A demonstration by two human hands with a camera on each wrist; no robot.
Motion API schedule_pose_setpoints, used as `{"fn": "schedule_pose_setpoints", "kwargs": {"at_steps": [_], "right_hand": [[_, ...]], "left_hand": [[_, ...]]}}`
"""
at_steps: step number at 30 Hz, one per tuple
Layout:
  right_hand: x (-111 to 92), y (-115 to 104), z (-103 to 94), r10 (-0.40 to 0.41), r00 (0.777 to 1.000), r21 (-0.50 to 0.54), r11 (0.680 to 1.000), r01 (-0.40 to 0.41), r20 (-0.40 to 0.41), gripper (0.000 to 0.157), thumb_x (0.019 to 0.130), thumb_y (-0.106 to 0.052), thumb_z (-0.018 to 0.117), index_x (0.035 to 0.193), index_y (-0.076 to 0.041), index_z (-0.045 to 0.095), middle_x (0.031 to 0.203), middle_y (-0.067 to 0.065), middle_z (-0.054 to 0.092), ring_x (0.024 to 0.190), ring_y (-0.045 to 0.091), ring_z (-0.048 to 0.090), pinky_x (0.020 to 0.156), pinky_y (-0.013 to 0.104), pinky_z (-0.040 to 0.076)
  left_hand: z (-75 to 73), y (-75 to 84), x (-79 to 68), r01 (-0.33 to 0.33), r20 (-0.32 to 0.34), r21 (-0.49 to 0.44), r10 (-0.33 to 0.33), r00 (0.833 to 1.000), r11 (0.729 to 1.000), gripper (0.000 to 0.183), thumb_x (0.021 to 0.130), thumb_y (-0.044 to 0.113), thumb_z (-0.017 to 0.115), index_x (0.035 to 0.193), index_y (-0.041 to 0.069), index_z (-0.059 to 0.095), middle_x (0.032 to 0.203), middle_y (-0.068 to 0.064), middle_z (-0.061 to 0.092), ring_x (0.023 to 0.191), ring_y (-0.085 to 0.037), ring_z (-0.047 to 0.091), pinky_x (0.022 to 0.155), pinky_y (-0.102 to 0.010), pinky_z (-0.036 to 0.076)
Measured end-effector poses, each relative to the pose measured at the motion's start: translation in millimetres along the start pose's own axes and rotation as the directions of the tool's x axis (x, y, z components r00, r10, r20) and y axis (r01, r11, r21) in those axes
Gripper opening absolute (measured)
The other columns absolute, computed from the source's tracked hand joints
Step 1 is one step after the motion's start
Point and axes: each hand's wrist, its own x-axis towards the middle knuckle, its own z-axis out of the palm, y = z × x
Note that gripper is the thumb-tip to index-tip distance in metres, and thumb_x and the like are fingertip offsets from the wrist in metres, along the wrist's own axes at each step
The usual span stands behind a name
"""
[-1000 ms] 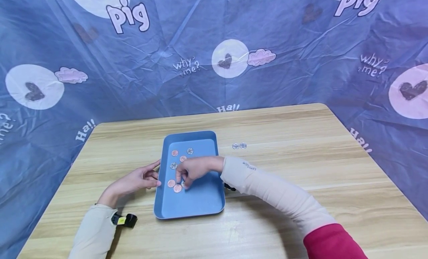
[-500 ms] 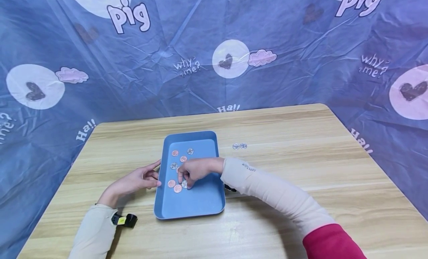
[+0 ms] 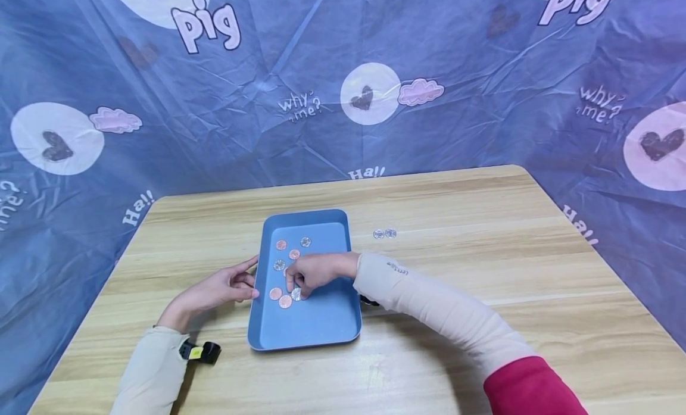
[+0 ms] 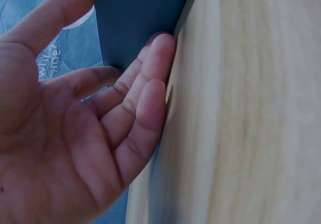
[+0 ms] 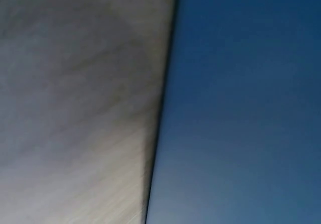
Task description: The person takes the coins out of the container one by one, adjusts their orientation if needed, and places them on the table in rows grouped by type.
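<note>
A right hand [image 3: 316, 273] pinches a silver coin [image 3: 296, 294] inside the blue tray [image 3: 321, 325]; the left hand [image 3: 225, 287], fingers relaxed, steadies its rim. 2 silver coins [image 3: 384, 233] lie on the table [image 3: 482, 254]; several remain in the tray.

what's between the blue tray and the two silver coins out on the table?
Only bare wood of the table. In the head view the two silver coins lie just right of the blue tray, apart from its rim, with nothing on the strip between.
</note>
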Motion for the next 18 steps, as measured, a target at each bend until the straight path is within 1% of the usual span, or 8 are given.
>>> {"fn": "schedule_pose_setpoints", "kwargs": {"at_steps": [6, 9, 15, 18], "right_hand": [[0.1, 1.0, 1.1, -0.002, 1.000, -0.030, 1.000, 0.001, -0.006, 0.016, 0.082, -0.007, 0.074, 0.095, -0.013, 0.067, 0.063, -0.008, 0.046, 0.056, 0.004, 0.042, 0.055, 0.015, 0.035], [-0.5, 0.1, 1.3, 0.001, 1.000, -0.048, 0.999, -0.002, -0.006, 0.016, 0.083, -0.008, 0.074, 0.095, -0.013, 0.067, 0.065, -0.007, 0.048, 0.058, 0.004, 0.043, 0.056, 0.015, 0.036], [-1.1, -2.7, 1.1, -0.005, 1.000, -0.090, 0.996, 0.003, -0.021, 0.016, 0.082, -0.008, 0.075, 0.096, -0.012, 0.067, 0.080, -0.005, 0.055, 0.072, 0.006, 0.048, 0.066, 0.014, 0.040], [-1.6, -3.3, 1.1, -0.010, 1.000, -0.099, 0.995, 0.008, -0.024, 0.018, 0.081, -0.007, 0.075, 0.095, -0.012, 0.067, 0.085, -0.005, 0.057, 0.076, 0.006, 0.050, 0.070, 0.015, 0.041]], "left_hand": [[0.1, 0.3, -0.1, 0.004, -0.001, 0.004, -0.004, 1.000, 1.000, 0.090, 0.090, 0.019, 0.067, 0.153, -0.002, 0.007, 0.111, -0.020, 0.060, 0.090, -0.011, 0.058, 0.074, -0.024, 0.051], [0.6, 0.3, 0.4, 0.004, 0.000, 0.007, -0.004, 1.000, 1.000, 0.090, 0.089, 0.019, 0.068, 0.154, -0.001, 0.008, 0.111, -0.020, 0.061, 0.090, -0.012, 0.059, 0.074, -0.024, 0.051], [0.4, -0.2, 0.0, 0.006, -0.007, 0.010, -0.006, 1.000, 1.000, 0.089, 0.090, 0.019, 0.067, 0.153, -0.001, 0.008, 0.111, -0.020, 0.060, 0.091, -0.011, 0.058, 0.074, -0.024, 0.051], [0.5, -0.5, -0.2, 0.001, -0.004, 0.006, -0.001, 1.000, 1.000, 0.089, 0.090, 0.019, 0.067, 0.153, -0.002, 0.008, 0.112, -0.020, 0.059, 0.091, -0.011, 0.058, 0.074, -0.024, 0.051]]}}
